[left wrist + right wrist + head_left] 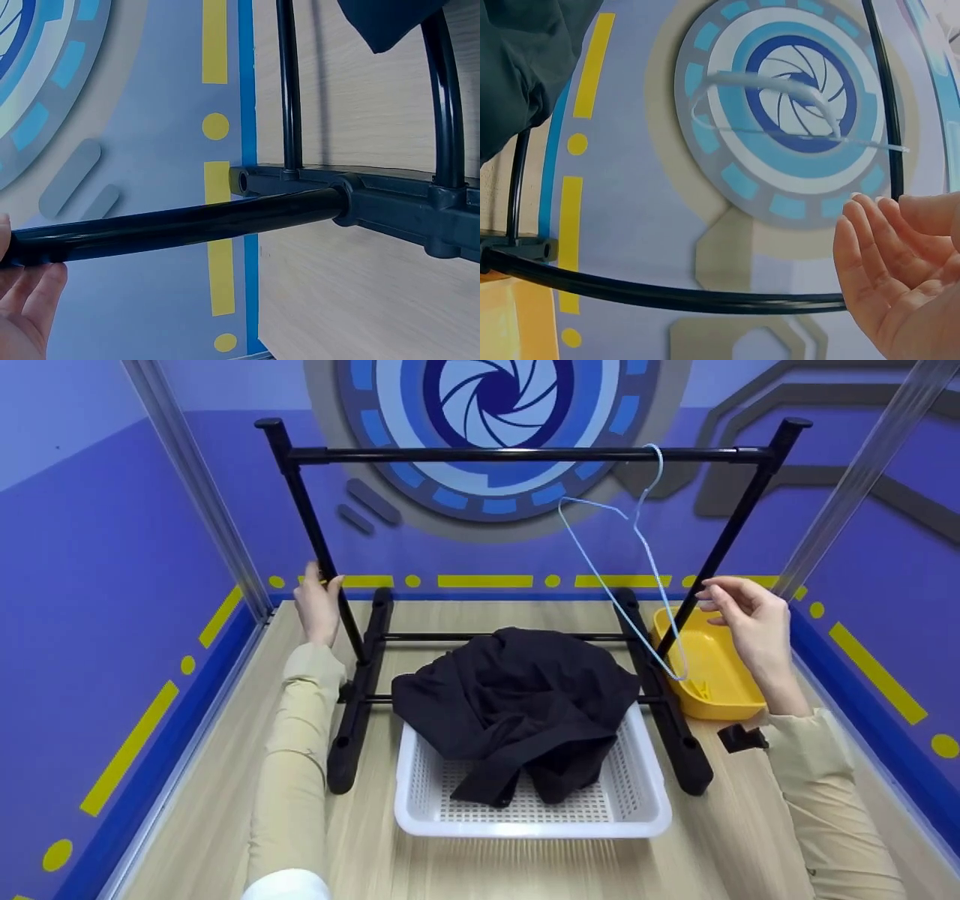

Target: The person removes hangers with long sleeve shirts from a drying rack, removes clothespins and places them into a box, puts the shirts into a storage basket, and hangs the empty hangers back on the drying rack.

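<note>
The rack [487, 454] stood upright on the bench [360, 847], and the left hand [317, 607] gripped its left post, thumb and fingers set around opposite sides of the tube. The right hand [754, 619] was just beside the right post with its fingers loosely bent and holding nothing; whether they touched the post could not be told. From the rack's top bar, near the right end, the hanger [658, 577] hung by its hook, bare and slanted, and it looked blurred in the right wrist view, so it may have been swinging. Between the rack's feet sat the basket [532, 830], with the black garment [525, 697] heaped in it and spilling over its rim. Beside the rack's right foot was the tub [709, 641], a yellow clip [701, 690] inside. A sharp push or pull by the left hand could have shifted or tipped the rack and jolted the hook off the bar; the right fingers, so near, might have knocked the hanger. Any slide of the rack could also have dragged the basket, since its lower bars ran close to it.
</note>
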Tool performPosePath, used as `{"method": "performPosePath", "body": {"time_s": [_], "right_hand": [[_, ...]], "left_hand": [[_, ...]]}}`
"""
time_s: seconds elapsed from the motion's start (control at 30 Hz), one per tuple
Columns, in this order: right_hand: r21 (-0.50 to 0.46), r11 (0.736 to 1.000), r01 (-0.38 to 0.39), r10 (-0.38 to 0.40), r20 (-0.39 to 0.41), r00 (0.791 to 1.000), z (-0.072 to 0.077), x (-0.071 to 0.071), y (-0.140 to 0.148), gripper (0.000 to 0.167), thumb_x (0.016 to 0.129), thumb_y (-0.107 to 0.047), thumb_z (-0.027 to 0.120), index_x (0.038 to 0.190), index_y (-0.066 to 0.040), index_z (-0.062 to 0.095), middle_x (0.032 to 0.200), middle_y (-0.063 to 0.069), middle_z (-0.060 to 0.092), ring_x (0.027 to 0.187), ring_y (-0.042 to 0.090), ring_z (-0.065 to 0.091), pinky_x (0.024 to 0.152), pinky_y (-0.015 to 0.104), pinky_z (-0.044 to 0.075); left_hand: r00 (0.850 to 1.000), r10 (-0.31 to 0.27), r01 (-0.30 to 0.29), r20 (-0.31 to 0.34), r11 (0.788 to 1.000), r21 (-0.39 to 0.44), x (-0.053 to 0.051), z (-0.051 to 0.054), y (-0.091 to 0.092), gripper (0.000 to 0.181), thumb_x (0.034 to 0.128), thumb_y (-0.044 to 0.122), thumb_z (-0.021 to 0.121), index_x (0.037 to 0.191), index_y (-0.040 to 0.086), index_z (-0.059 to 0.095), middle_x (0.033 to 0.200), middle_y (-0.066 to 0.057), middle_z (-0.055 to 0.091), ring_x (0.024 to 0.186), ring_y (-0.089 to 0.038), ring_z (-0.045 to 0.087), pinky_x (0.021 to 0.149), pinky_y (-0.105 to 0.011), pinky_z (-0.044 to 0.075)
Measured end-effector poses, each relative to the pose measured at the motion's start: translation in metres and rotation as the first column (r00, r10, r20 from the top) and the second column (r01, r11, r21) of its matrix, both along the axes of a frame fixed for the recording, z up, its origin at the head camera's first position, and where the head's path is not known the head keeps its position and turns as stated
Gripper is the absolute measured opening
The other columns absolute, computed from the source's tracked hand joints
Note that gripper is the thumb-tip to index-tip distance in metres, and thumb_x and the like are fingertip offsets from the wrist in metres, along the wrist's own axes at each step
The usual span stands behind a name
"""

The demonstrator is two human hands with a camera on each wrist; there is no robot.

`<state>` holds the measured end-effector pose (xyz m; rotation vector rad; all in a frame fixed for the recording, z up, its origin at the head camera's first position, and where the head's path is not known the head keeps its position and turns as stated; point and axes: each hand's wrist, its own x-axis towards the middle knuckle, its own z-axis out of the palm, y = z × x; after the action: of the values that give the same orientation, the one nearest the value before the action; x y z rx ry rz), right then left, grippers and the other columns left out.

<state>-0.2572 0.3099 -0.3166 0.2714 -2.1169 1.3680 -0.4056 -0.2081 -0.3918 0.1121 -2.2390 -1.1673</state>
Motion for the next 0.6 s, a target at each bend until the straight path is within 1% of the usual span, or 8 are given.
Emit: {"method": "performPosePath", "body": {"time_s": [0.1,0.17,0.23,0.33,0.43,0.5,0.6], "right_hand": [[0.005,1.0,-0.005,0.005,-0.013,1.0,-0.008,-0.005,0.003,0.024,0.091,-0.007,0.054,0.103,0.012,0.06,0.089,0.019,0.064,0.072,0.017,0.062,0.059,0.02,0.048],[0.007,1.0,-0.011,0.011,-0.01,1.0,-0.011,-0.008,0.004,0.024,0.091,-0.008,0.054,0.103,0.011,0.061,0.089,0.019,0.064,0.071,0.017,0.061,0.058,0.019,0.048],[0.01,1.0,-0.018,0.018,-0.006,1.0,-0.012,-0.007,0.002,0.024,0.091,-0.009,0.054,0.103,0.01,0.061,0.089,0.02,0.063,0.071,0.017,0.061,0.058,0.019,0.048],[0.018,0.999,-0.028,0.028,-0.002,1.0,-0.006,0.001,-0.006,0.023,0.091,-0.008,0.054,0.103,0.011,0.061,0.089,0.021,0.063,0.071,0.015,0.061,0.058,0.018,0.048],[0.024,0.999,-0.033,0.034,-0.004,0.999,0.001,0.01,-0.013,0.023,0.091,-0.006,0.053,0.103,0.013,0.06,0.09,0.022,0.063,0.071,0.016,0.061,0.059,0.018,0.047],[0.026,0.999,-0.037,0.037,-0.008,0.999,0.003,0.013,-0.015,0.023,0.091,-0.006,0.053,0.102,0.013,0.059,0.09,0.021,0.063,0.072,0.016,0.061,0.06,0.018,0.047],[0.016,0.998,-0.064,0.065,-0.025,0.998,0.004,0.016,-0.017,0.021,0.09,-0.004,0.053,0.101,0.013,0.06,0.089,0.02,0.063,0.072,0.016,0.061,0.06,0.018,0.047]], "left_hand": [[1.0,-0.017,0.017,0.003,1.0,-0.007,0.001,0.0,-0.001,0.027,0.0906,0.02,0.055,0.11,0.001,0.052,0.102,-0.017,0.061,0.087,-0.03,0.058,0.073,-0.039,0.044],[1.0,-0.009,0.01,0.015,0.999,-0.036,0.003,0.0,-0.002,0.028,0.0907,0.021,0.055,0.11,0.001,0.051,0.1,-0.017,0.061,0.084,-0.031,0.059,0.07,-0.04,0.044],[1.0,0.002,0.0,0.027,0.998,-0.07,0.004,0.001,-0.004,0.03,0.0906,0.023,0.055,0.11,0.001,0.051,0.099,-0.018,0.061,0.081,-0.032,0.058,0.068,-0.042,0.044],[0.999,0.009,-0.003,0.047,0.993,-0.115,0.005,0.003,-0.006,0.031,0.0908,0.024,0.055,0.11,0.001,0.051,0.098,-0.019,0.062,0.08,-0.033,0.059,0.068,-0.043,0.044],[0.998,0.001,0.007,0.069,0.993,-0.119,0.006,0.003,-0.007,0.03,0.0911,0.023,0.056,0.109,-0.001,0.052,0.098,-0.019,0.062,0.083,-0.033,0.059,0.071,-0.043,0.045],[0.995,0.005,0.006,0.097,0.993,-0.116,0.008,0.002,-0.007,0.029,0.091,0.023,0.056,0.107,-0.001,0.054,0.097,-0.018,0.063,0.084,-0.031,0.06,0.071,-0.041,0.044],[0.989,0.005,0.012,0.145,0.993,-0.116,0.012,0.002,-0.007,0.028,0.0915,0.025,0.055,0.105,0.0,0.056,0.094,-0.016,0.063,0.079,-0.029,0.059,0.067,-0.04,0.043]]}}
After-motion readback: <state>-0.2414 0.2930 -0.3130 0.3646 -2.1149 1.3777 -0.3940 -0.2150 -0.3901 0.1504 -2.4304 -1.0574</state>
